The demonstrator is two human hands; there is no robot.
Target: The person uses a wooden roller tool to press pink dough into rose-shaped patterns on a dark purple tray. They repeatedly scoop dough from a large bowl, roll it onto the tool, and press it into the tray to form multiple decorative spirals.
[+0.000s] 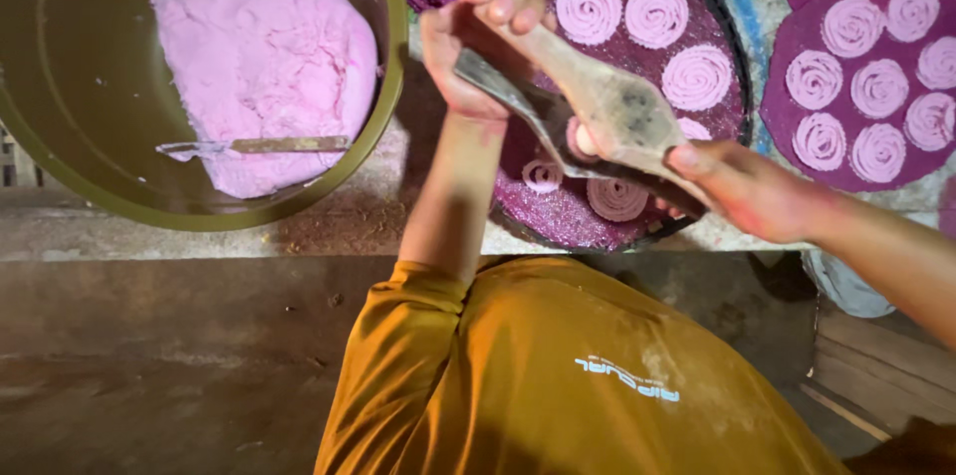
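Both my left hand and right hand clamp the stiff wooden dough press; soft pink spirals look fragile.

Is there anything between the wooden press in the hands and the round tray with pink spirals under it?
Nothing visible. The wooden press, held by the left hand and right hand, hangs directly over the tray, above two spirals near its front edge.
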